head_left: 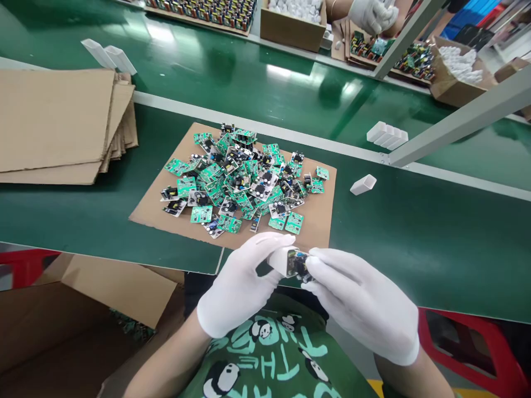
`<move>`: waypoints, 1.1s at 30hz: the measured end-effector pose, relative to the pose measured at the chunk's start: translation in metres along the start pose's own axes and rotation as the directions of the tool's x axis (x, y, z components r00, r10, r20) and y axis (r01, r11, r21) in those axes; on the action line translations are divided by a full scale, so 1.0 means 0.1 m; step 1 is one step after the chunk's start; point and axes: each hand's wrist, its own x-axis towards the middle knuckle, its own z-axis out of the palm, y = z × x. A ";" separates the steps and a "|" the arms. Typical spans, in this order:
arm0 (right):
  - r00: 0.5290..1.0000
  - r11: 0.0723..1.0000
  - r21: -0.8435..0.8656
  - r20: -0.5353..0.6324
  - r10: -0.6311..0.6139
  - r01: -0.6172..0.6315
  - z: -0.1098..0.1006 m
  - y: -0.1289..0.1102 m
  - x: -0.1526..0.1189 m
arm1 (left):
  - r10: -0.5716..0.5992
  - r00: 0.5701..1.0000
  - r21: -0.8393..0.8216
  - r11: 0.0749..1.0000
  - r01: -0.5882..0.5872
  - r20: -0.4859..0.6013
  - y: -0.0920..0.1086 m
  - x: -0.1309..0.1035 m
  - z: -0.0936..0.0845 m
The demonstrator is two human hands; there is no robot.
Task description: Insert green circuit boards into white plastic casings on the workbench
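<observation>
White gloves cover both hands. My left hand (pixel 244 282) is closed around a white plastic housing (pixel 279 260), its open end facing right. My right hand (pixel 357 293) pinches a small circuit board (pixel 300 265) with dark and blue components, which meets the housing's open end and seems partly inside it. How deep it sits is hidden by my fingers. Just beyond my hands, a heap of green and white circuit boards (pixel 232 182) lies on a cardboard sheet (pixel 166 213).
Stacked cardboard sheets (pixel 50 121) lie at left. White housings (pixel 388 135) stand by a metal post (pixel 460 119), with a single housing (pixel 363 184) nearer. A board-holding carton (pixel 120 287) is below left. Across the bench, a co-worker's gloved hands (pixel 373 16) are near a box of white parts (pixel 292 27).
</observation>
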 end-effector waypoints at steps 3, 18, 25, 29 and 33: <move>1.000 1.000 0.026 0.003 0.000 0.000 -0.02 0.01 0.01 | 0.007 1.000 0.005 1.000 -0.007 -0.009 0.00 0.00 0.00; 1.000 0.996 0.094 0.016 -0.009 0.007 -0.04 0.02 0.07 | 0.003 1.000 0.030 1.000 -0.003 -0.020 0.03 -0.01 -0.01; 0.995 0.987 0.155 0.096 0.015 -0.030 0.02 0.02 0.02 | 0.000 1.000 0.029 1.000 0.001 -0.019 0.05 -0.02 -0.01; 0.997 0.997 0.052 -0.043 -0.057 0.060 0.05 0.01 -0.06 | -0.023 1.000 -0.017 1.000 0.023 -0.007 0.04 -0.06 0.00; 0.990 0.995 -0.026 -0.094 -0.102 0.100 0.06 0.01 -0.06 | -0.116 0.992 -0.167 0.978 0.122 0.042 0.02 -0.09 0.01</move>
